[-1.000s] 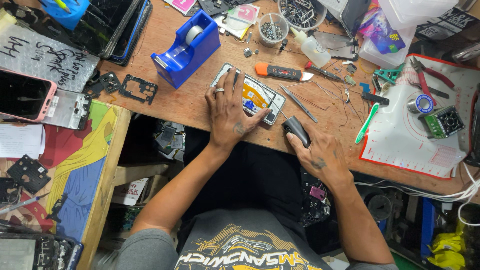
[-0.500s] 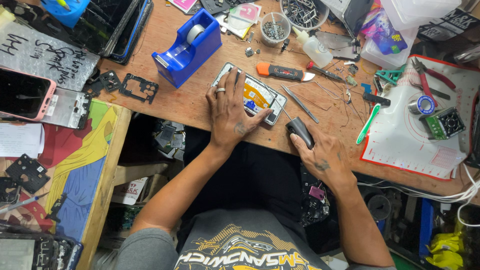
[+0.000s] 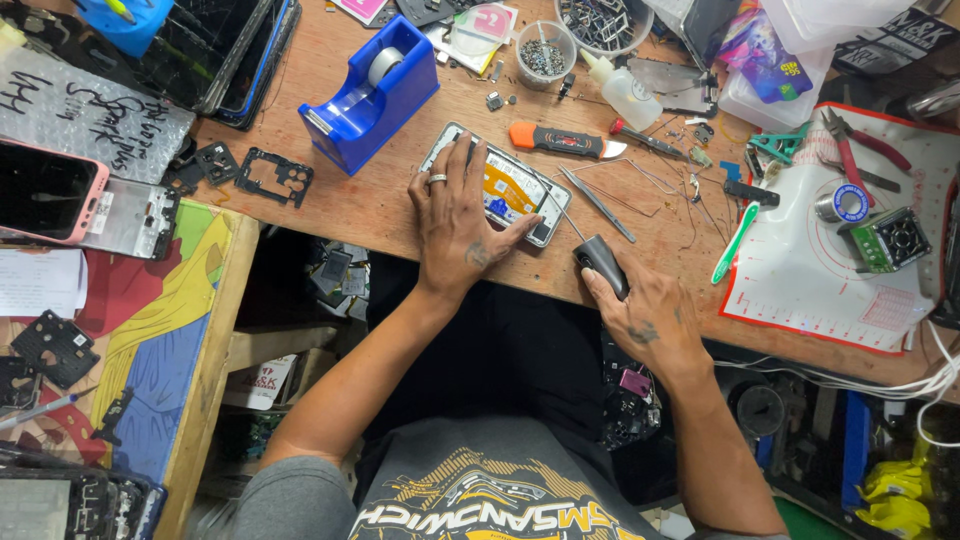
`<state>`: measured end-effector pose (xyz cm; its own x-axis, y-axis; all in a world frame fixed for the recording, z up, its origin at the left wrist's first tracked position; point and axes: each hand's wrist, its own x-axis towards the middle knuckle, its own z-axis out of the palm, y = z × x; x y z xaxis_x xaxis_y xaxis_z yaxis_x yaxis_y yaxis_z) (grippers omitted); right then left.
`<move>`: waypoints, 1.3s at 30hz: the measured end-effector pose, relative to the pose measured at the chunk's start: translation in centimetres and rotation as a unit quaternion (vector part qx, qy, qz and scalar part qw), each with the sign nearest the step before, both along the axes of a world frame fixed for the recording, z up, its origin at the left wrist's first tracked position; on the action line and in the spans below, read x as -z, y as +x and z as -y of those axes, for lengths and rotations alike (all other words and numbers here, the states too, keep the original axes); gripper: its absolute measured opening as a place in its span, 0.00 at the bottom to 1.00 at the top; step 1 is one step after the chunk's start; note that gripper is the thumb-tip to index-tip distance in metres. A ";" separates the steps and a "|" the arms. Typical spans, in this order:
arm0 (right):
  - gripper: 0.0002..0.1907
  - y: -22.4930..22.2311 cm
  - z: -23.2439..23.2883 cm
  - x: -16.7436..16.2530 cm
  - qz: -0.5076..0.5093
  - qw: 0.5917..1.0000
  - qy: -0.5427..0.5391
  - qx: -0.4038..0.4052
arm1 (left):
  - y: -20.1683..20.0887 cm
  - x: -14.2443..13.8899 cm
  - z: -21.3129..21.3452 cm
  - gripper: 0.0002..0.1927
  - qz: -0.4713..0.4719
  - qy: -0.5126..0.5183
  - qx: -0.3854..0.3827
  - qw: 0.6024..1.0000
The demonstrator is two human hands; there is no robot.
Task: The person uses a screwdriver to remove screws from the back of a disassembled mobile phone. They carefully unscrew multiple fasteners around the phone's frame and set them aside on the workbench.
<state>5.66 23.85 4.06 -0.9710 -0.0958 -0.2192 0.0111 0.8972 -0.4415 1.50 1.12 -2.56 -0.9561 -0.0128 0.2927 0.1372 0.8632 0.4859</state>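
Head view: left hand (image 3: 462,225) lies flat, fingers spread, pinning an opened phone (image 3: 510,187) near the desk (image 3: 380,205) front edge. Right hand (image 3: 650,320), right of the phone, is closed around a dark tool (image 3: 601,261). Phone looks thin, rigid, fragile; best held by its frame. Clutter crowds beyond.

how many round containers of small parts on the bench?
2, both at the top edge: a small clear cup of screws right of the blue tape dispenser, and a wider bowl of parts beside it, partly cut off. More may be out of frame.
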 end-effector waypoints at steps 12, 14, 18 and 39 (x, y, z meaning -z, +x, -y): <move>0.26 -0.4 0.3 -0.2 0.002 1.000 0.001 -0.003 | -0.2 -0.2 0.3 0.57 0.005 -0.002 -0.003 1.000; 0.26 -0.3 0.3 -0.1 -0.008 1.000 -0.002 -0.007 | -0.1 -0.2 0.3 0.57 0.004 0.003 -0.002 1.000; 0.27 -0.3 0.3 0.1 -0.015 1.000 0.008 -0.005 | -0.2 -0.1 0.4 0.57 0.004 0.004 -0.003 1.000; 0.28 -0.4 -0.2 -0.1 -0.001 1.000 0.023 -0.006 | -0.3 0.1 0.6 0.58 -0.002 0.010 0.001 1.000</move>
